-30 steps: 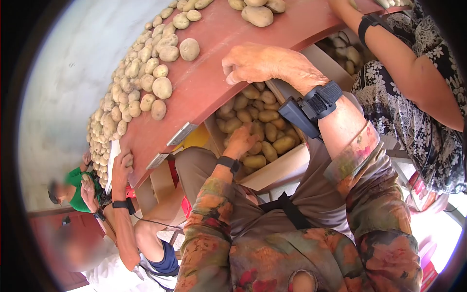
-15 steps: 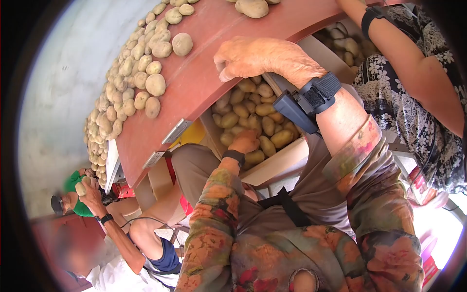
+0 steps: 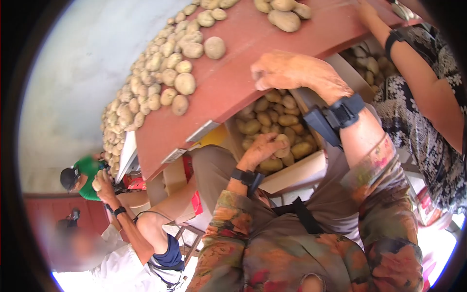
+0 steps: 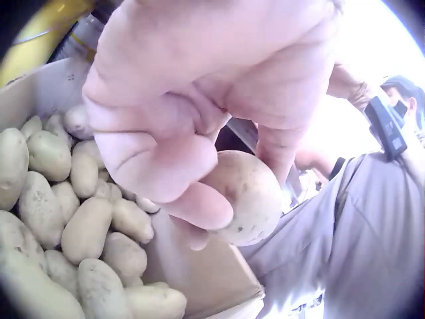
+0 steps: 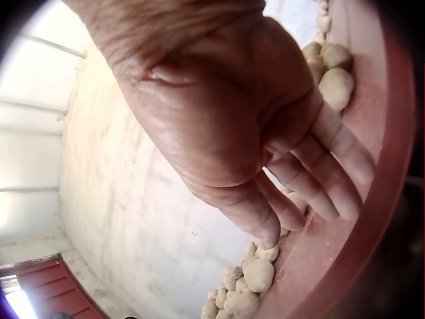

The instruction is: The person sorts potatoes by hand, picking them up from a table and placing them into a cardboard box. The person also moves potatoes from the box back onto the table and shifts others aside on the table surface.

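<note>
My left hand (image 3: 262, 150) pinches a potato (image 3: 282, 146) between thumb and fingers over the open cardboard box (image 3: 296, 173). In the left wrist view this potato (image 4: 247, 198) is pale and round with small dark specks, and the left hand (image 4: 206, 86) reaches round it from above. Many more potatoes (image 4: 89, 229) fill the box below. My right hand (image 3: 296, 73) hangs at the edge of the red table (image 3: 219, 85) with loosely bent fingers and holds nothing. The right wrist view shows this hand (image 5: 219, 119) with its fingers (image 5: 325, 176) over the tabletop.
A long heap of potatoes (image 3: 146, 92) lies along the table's far side, with a smaller group (image 3: 284, 17) farther right. Metal hinges (image 3: 202, 131) sit at the table edge. People sit on both sides; the left one holds a potato. Another potato box (image 3: 369, 65) stands at right.
My left hand, earlier down among the potatoes in the box, has risen with one potato in its grip. The right hand keeps its pose at the table edge. The head view has shifted.
</note>
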